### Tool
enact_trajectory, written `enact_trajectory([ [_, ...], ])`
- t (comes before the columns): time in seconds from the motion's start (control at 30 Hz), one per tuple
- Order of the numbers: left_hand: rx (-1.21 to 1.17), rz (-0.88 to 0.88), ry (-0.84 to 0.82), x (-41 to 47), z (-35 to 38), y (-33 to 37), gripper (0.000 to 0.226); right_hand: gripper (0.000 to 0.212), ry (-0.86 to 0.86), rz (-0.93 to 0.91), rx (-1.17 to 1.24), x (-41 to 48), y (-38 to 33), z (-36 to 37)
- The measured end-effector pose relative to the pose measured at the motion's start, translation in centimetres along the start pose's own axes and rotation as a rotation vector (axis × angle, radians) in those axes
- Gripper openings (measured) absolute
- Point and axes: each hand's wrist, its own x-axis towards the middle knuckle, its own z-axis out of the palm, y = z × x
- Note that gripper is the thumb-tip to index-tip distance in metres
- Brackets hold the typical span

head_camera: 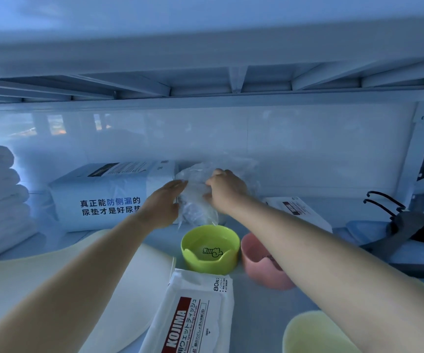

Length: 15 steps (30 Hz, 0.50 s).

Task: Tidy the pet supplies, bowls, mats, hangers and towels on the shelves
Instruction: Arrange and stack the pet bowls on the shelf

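Clear plastic bag (197,200) between hands (164,203) (227,192) — green bowl (210,261), pink bowl (262,271) just nearer.

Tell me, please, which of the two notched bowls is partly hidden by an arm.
The pink bowl, right of the green bowl: the right forearm crosses in front of it, while the green one shows whole.

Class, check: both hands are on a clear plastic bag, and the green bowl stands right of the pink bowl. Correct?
No: the head view shows the green bowl left of the pink bowl. Left hand and right hand are on the clear plastic bag.
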Motion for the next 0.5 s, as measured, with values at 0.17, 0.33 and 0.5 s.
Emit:
enact_trajectory([
  [0.17,0.088,-0.017,-0.079,-1.3,0.3,-0.4,0.07,0.022,-0.006,-0.01,0.071,0.0,1.1,0.1],
  [0.33,0.142,0.021,-0.079,-0.1,0.2,0.9,0.066,0.014,-0.054,-0.042,0.096,-0.1,3.1,-1.1],
  [0.5,0.198,0.06,-0.08,1.9,0.3,2.4,0.06,0.02,-0.112,-0.09,0.06,-0.2,5.1,-2.0],
])
